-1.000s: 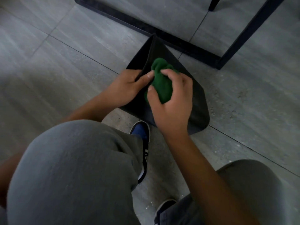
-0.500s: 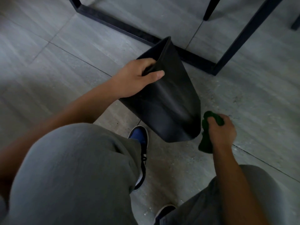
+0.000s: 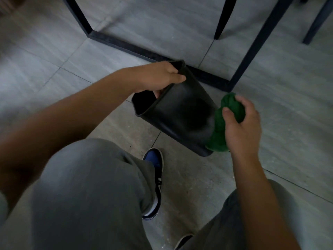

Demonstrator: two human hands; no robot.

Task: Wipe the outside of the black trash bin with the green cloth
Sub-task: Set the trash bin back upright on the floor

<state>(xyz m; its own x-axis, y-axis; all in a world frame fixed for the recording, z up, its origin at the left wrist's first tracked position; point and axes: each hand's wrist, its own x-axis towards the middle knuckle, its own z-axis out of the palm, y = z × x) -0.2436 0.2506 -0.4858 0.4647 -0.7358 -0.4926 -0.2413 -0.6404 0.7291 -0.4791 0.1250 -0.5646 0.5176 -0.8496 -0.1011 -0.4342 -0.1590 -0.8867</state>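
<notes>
The black trash bin [image 3: 182, 112] is tipped over in the middle of the head view, its open mouth facing left and its base at the lower right. My left hand [image 3: 158, 76] grips the bin's upper rim, fingers partly inside. My right hand [image 3: 241, 125] is shut on the bunched green cloth [image 3: 227, 120], which presses against the bin's base end on the right side. Part of the cloth is hidden under my palm.
A black metal table frame [image 3: 137, 48] runs along the grey tiled floor just behind the bin, with an upright leg [image 3: 252, 49] at the right. Chair legs [image 3: 223, 17] stand further back. My grey-trousered knees and a blue shoe [image 3: 155, 170] fill the foreground.
My right hand carried the cloth from the bin's upper side down past the bottom, then up against the base. My left hand turned the bin so its mouth faces left.
</notes>
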